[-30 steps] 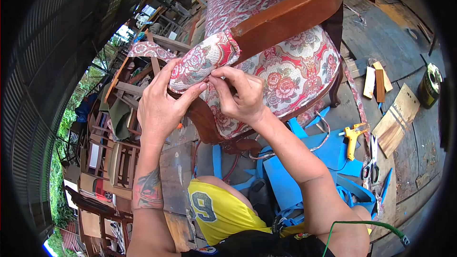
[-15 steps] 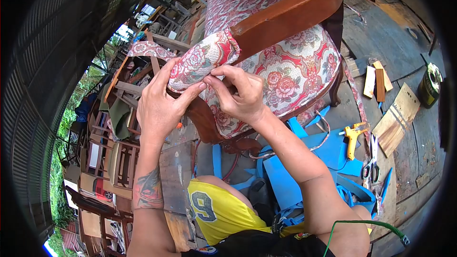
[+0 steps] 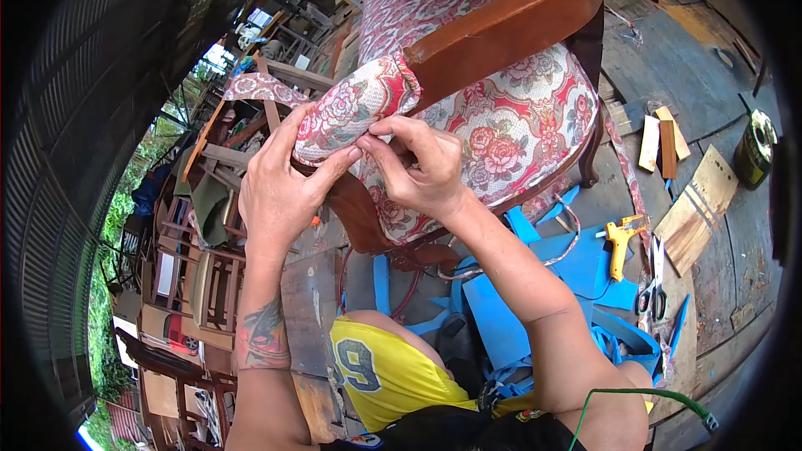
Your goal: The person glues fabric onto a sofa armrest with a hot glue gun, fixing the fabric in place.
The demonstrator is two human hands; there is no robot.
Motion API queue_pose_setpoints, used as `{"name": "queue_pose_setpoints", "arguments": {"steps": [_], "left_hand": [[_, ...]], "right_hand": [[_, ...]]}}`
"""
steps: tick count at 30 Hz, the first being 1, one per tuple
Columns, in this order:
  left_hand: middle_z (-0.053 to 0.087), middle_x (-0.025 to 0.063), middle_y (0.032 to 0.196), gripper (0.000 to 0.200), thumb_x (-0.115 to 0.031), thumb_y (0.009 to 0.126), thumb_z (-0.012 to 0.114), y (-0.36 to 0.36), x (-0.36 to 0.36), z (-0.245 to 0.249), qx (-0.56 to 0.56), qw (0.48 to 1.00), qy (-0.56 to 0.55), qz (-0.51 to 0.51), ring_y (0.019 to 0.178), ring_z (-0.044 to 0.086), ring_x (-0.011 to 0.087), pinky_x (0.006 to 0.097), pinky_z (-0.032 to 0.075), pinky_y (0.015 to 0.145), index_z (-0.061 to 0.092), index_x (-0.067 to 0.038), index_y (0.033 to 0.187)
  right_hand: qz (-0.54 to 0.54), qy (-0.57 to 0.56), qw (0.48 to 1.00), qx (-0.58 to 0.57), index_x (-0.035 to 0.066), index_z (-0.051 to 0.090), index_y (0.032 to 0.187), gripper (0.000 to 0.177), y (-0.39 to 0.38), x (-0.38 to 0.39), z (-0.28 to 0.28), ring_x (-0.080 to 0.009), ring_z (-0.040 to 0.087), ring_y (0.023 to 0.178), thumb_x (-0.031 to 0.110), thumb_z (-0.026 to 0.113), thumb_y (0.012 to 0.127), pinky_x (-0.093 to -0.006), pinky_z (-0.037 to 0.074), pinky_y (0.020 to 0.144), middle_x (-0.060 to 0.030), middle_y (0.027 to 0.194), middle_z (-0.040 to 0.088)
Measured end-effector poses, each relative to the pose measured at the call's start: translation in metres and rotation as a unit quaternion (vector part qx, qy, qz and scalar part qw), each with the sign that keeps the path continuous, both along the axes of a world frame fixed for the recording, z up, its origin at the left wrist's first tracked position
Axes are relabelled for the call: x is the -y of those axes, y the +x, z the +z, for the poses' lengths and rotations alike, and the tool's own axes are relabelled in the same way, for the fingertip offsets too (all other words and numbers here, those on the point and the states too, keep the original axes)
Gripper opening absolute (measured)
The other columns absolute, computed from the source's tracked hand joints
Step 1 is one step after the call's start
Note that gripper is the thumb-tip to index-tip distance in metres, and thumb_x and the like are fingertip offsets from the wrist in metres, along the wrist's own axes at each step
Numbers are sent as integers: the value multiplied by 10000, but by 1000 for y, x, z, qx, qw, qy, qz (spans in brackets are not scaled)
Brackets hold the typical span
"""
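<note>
A padded armrest [image 3: 359, 108] in red and cream floral upholstery fabric caps the front end of the sofa's curved wooden arm [image 3: 510, 25]. My left hand [image 3: 280, 179] wraps around its near end, thumb pressed along the lower edge. Against that same edge, my right hand [image 3: 424, 169] pinches the fabric between thumb and forefinger, close to the left thumb tip. Anything tiny inside the pinch is hidden. Below and behind lies the sofa seat [image 3: 518, 134], covered in matching cloth.
Blue foam sheets [image 3: 501, 309] lie on the floor beneath my right arm. Beside them are a yellow glue gun [image 3: 619, 246], scissors [image 3: 653, 284], wood offcuts [image 3: 693, 213] and a can [image 3: 754, 150]. Stacked wooden furniture frames [image 3: 205, 276] stand on the left.
Almost nothing differs. Both hands stay on the armrest's lower edge, with only a slight shift of the fingers.
</note>
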State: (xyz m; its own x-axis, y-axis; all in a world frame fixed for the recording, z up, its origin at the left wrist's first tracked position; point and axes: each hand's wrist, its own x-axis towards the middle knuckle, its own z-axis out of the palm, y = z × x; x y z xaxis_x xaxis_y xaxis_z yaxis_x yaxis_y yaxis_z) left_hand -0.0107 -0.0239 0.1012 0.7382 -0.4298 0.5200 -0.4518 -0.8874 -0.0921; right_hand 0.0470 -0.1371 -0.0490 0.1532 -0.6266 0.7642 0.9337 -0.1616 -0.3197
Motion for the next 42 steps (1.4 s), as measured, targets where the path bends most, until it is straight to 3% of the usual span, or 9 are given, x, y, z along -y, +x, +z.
{"name": "queue_pose_setpoints", "arguments": {"steps": [1, 3, 18, 26, 42], "left_hand": [[751, 159, 1133, 645, -366, 807, 859, 1, -1, 0, 0, 1000, 0, 0, 1039, 735, 257, 376, 544, 915, 645, -41, 1321], [731, 177, 1169, 711, -471, 771, 868, 4, -5, -2, 5, 1000, -4, -16, 1039, 725, 363, 453, 567, 844, 637, -99, 1332], [738, 168, 1157, 714, -455, 768, 873, 5, -4, -3, 8, 1000, -15, -21, 1031, 727, 350, 439, 567, 859, 640, -79, 1328], [739, 169, 1137, 706, -452, 766, 875, 4, -3, -3, 19, 1000, -2, -12, 1012, 730, 354, 436, 568, 848, 644, -84, 1322], [738, 167, 1155, 710, -476, 763, 871, 2, 1, -1, -1, 1000, -12, 7, 1037, 727, 354, 441, 568, 859, 643, -104, 1323]], "right_hand": [[9, -1, 1000, -2, 73, 684, 1001, 267, -2, 1, 0, -141, 657, 511, 41, 835, 783, -278, 498, 470, -45, 705, 709], [18, -2, 1000, -4, 73, 683, 1002, 269, -2, 1, 0, -139, 656, 510, 40, 835, 782, -277, 497, 469, -47, 703, 707], [3, -6, 1000, 2, 73, 683, 1022, 283, 1, 2, -2, -132, 653, 513, 28, 816, 776, -271, 495, 466, -44, 734, 721], [0, -30, 999, 30, 48, 669, 1058, 285, 3, 8, -5, -219, 700, 597, -42, 741, 798, -322, 530, 521, -84, 797, 736], [-3, -30, 999, 23, 55, 670, 1033, 270, 2, 7, -3, -219, 725, 622, -19, 780, 797, -314, 546, 534, -89, 824, 756]]}}
